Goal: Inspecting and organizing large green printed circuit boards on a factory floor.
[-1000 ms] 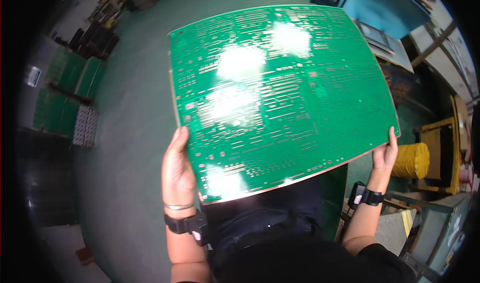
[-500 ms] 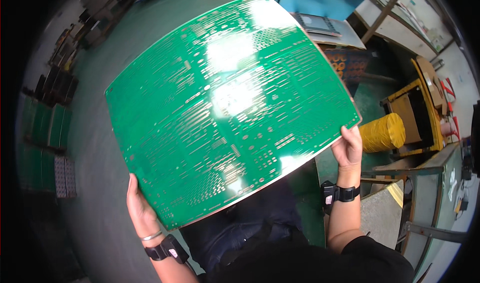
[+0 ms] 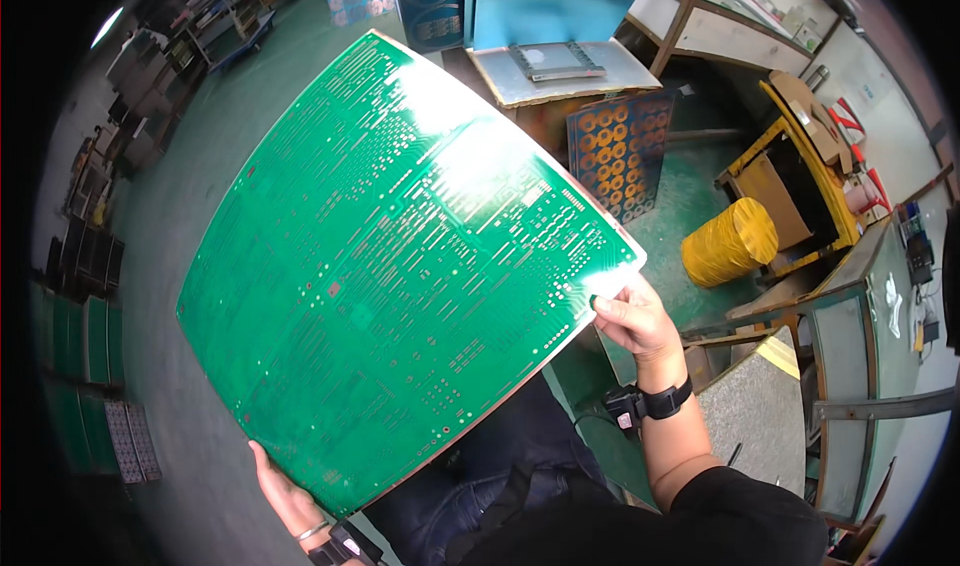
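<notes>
A large green circuit board (image 3: 330, 336) with fine metallic traces is held up in front of me, slanted, with bright glare near its far right edge. At its right corner my right hand (image 3: 640, 318) grips it, thumb on top and the other fingers mostly underneath. My left hand (image 3: 285, 488) supports the lower left edge, its fingers largely hidden behind the board. Both wrists wear black straps with small boxes.
Ahead stands a cardboard-topped stack (image 3: 550, 86) with a blue panel (image 3: 560, 6) behind. A patterned copper-coloured panel (image 3: 620, 151) leans beside it. To the right are a yellow-wrapped cylinder (image 3: 730, 243), a yellow frame (image 3: 850, 221) and a bench (image 3: 845, 396). Board stacks (image 3: 75, 341) line the far left.
The board has turned counterclockwise and shifted left and down in view, with both hands still on it. The glare has moved, and the background has slid left, revealing more of the copper-coloured panel.
</notes>
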`<state>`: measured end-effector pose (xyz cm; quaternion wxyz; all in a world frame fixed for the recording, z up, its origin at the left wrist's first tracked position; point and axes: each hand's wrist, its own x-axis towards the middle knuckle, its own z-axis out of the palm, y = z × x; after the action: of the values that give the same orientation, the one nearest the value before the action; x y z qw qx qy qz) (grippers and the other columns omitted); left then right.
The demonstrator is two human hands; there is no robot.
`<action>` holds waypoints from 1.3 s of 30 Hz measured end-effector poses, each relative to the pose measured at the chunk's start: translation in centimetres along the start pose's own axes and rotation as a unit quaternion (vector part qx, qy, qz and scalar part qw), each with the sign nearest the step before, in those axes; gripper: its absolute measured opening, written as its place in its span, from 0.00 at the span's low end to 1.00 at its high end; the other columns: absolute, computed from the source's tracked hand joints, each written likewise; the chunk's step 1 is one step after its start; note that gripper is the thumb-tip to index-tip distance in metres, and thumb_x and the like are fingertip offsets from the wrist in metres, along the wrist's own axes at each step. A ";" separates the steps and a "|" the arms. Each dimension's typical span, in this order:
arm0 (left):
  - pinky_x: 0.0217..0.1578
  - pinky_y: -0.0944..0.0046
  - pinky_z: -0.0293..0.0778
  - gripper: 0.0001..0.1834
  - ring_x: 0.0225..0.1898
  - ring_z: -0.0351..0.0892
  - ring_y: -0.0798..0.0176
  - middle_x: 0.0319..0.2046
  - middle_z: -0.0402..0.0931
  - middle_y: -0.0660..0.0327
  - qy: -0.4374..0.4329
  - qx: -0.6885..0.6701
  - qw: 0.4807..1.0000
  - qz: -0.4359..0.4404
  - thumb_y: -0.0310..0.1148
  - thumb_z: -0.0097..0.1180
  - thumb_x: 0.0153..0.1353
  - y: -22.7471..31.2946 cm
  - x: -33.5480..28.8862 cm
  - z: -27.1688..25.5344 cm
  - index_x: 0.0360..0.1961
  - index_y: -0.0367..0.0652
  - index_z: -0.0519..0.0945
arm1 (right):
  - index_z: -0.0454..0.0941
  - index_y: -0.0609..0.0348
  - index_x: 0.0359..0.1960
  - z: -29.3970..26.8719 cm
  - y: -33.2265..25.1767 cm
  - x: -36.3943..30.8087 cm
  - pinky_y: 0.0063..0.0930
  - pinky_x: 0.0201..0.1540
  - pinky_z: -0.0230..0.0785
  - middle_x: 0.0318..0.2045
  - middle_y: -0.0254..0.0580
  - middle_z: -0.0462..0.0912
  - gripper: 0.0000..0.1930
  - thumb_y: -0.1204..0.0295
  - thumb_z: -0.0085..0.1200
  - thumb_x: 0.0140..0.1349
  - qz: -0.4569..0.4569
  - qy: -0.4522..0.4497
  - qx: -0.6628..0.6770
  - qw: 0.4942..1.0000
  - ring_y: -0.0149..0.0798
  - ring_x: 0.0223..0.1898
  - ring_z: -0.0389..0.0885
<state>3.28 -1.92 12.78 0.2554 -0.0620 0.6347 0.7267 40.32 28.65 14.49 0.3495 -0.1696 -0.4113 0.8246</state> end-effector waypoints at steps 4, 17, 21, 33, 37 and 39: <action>0.54 0.60 0.65 0.30 0.54 0.68 0.58 0.55 0.68 0.55 -0.002 -0.010 1.000 0.013 0.50 0.44 0.64 -0.1 0.3 -0.7 0.56 0.35 0.67 | 0.53 0.63 0.62 0.0 0.8 0.1 0.34 0.52 0.67 0.52 0.47 0.71 0.32 0.78 0.52 0.56 -0.021 -0.020 0.041 0.999 0.40 0.49 0.74; 0.55 0.60 0.62 0.33 0.54 0.66 0.58 0.56 0.65 0.52 0.049 -0.003 0.988 0.147 0.53 0.41 0.65 1.4 -0.3 -1.9 0.57 0.31 0.64 | 0.74 0.60 0.28 -0.7 -1.7 0.6 0.13 0.25 0.59 0.22 0.25 0.73 0.09 0.67 0.54 0.61 0.034 -0.005 -0.244 0.969 0.16 0.24 0.67; 0.58 0.60 0.58 0.34 0.57 0.62 0.58 0.58 0.63 0.53 0.023 -0.017 0.984 0.176 0.54 0.42 0.64 1.3 0.7 -3.5 0.59 0.34 0.64 | 0.73 0.60 0.25 -0.2 -1.9 0.5 0.13 0.25 0.59 0.20 0.24 0.73 0.09 0.69 0.56 0.59 0.061 -0.022 -0.261 0.963 0.16 0.23 0.67; 0.56 0.59 0.60 0.33 0.55 0.64 0.58 0.56 0.65 0.54 0.049 -0.052 0.974 0.214 0.53 0.44 0.63 1.8 -1.4 -2.3 0.57 0.35 0.65 | 0.75 0.59 0.26 -0.5 -1.1 0.0 0.16 0.23 0.61 0.20 0.24 0.74 0.08 0.70 0.58 0.57 0.082 -0.033 -0.283 0.955 0.18 0.22 0.68; 0.56 0.58 0.60 0.33 0.56 0.64 0.57 0.57 0.64 0.54 0.056 -0.042 0.972 0.223 0.54 0.43 0.63 1.4 -1.6 -2.5 0.58 0.36 0.65 | 0.74 0.58 0.25 -0.8 -1.0 -0.1 0.16 0.25 0.60 0.20 0.23 0.73 0.08 0.70 0.58 0.57 0.089 -0.029 -0.289 0.953 0.18 0.23 0.67; 0.55 0.58 0.61 0.33 0.55 0.64 0.57 0.57 0.64 0.54 0.054 -0.050 0.974 0.216 0.54 0.42 0.64 1.5 -1.4 -2.2 0.58 0.36 0.64 | 0.72 0.58 0.23 -1.5 -0.5 0.1 0.16 0.25 0.60 0.20 0.22 0.72 0.10 0.69 0.59 0.56 0.083 -0.026 -0.292 0.953 0.17 0.23 0.66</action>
<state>3.29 -4.57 14.31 0.0543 0.0250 0.6088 0.7911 41.27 29.79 13.95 0.2044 -0.2759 -0.6275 0.6988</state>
